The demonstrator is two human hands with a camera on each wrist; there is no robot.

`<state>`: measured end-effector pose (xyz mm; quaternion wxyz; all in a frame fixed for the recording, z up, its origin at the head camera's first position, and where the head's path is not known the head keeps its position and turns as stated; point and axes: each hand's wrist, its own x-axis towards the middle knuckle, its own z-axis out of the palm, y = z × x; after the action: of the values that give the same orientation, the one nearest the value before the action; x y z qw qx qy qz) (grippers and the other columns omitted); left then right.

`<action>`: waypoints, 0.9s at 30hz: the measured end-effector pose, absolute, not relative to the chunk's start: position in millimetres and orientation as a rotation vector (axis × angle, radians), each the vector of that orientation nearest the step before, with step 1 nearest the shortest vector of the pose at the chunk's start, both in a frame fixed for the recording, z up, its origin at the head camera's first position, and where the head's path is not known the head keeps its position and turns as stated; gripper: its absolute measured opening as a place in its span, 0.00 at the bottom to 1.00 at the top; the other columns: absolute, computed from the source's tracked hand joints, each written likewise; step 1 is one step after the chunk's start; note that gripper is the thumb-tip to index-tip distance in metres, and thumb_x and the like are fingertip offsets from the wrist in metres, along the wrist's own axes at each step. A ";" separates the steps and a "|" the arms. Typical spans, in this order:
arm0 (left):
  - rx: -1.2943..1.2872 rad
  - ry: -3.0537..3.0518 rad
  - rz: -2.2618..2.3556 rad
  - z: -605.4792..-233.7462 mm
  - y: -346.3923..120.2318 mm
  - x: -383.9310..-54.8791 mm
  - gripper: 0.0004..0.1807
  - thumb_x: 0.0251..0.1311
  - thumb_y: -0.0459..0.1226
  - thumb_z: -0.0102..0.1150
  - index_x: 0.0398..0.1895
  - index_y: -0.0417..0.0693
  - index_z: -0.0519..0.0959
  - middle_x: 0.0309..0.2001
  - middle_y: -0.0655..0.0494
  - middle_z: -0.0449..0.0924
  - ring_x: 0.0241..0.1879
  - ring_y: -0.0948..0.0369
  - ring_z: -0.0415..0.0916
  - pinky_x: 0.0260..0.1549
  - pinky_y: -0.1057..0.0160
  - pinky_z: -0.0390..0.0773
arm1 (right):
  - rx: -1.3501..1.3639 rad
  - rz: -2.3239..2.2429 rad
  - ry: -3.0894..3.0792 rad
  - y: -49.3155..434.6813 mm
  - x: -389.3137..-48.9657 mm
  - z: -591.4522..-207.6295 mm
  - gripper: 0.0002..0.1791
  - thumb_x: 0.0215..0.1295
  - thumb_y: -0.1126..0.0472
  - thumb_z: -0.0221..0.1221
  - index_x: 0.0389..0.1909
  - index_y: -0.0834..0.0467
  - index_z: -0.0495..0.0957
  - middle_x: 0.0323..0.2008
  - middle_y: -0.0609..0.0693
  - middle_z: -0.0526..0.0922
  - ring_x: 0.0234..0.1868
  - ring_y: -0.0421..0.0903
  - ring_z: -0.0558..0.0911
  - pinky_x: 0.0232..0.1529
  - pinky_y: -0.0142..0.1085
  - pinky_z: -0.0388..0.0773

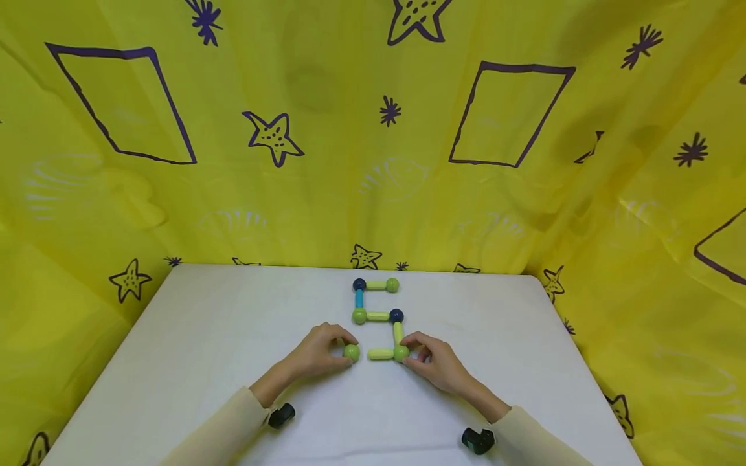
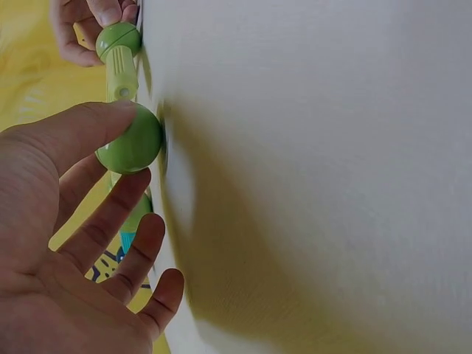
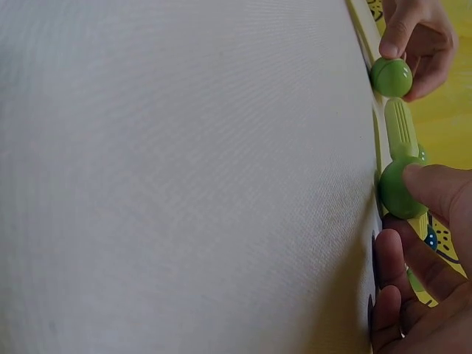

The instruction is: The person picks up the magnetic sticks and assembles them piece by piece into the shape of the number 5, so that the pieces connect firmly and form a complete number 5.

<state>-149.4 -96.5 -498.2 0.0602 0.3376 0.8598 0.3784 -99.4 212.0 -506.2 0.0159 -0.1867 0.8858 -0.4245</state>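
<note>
My left hand [image 1: 319, 353] pinches a loose green ball [image 1: 351, 353] between thumb and fingers, low over the table. A short gap parts this ball from the free end of a pale yellow-green rod [image 1: 381, 355]. That rod joins a second green ball [image 1: 401, 353] at the near right corner of an S-shaped chain of rods and balls. With thumb and forefinger my right hand [image 1: 436, 362] pinches this corner ball. In the left wrist view the loose ball [image 2: 133, 144] is close up; the right wrist view shows the corner ball [image 3: 402, 188] under the thumb.
Farther up, the chain holds dark blue balls [image 1: 396, 316], green balls [image 1: 359, 316], more pale rods and one blue rod [image 1: 359, 299]. It lies on a white table [image 1: 204, 336]. A yellow patterned curtain [image 1: 326, 194] hangs behind and at both sides.
</note>
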 end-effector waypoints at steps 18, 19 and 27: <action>1.016 2.581 1.099 -498.2 -76.8 -146.6 0.15 0.55 0.35 0.74 0.47 0.50 0.87 0.40 0.65 0.84 0.40 0.60 0.74 0.44 0.61 0.72 | -0.588 -1.355 2.751 213.7 -96.7 -508.4 0.15 0.66 0.63 0.69 0.53 0.53 0.81 0.46 0.48 0.86 0.31 0.37 0.77 0.34 0.31 0.75; 1.017 2.582 1.097 -498.0 -76.8 -146.4 0.15 0.55 0.35 0.74 0.47 0.50 0.87 0.40 0.65 0.83 0.40 0.60 0.74 0.44 0.61 0.72 | -0.588 -1.356 2.753 213.5 -96.5 -508.5 0.15 0.66 0.63 0.69 0.53 0.53 0.81 0.45 0.48 0.85 0.31 0.37 0.77 0.34 0.31 0.75; 1.022 2.579 1.099 -497.8 -76.7 -146.5 0.15 0.55 0.34 0.74 0.47 0.50 0.87 0.40 0.64 0.83 0.40 0.60 0.73 0.44 0.61 0.72 | -0.610 -1.360 2.765 213.7 -96.4 -509.5 0.15 0.66 0.63 0.69 0.52 0.52 0.81 0.45 0.47 0.85 0.30 0.36 0.77 0.33 0.31 0.75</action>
<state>-146.5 -76.7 -497.8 0.0789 0.3415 0.8616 0.3671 -96.4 213.7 -509.5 0.0002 -0.1941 0.8802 -0.4331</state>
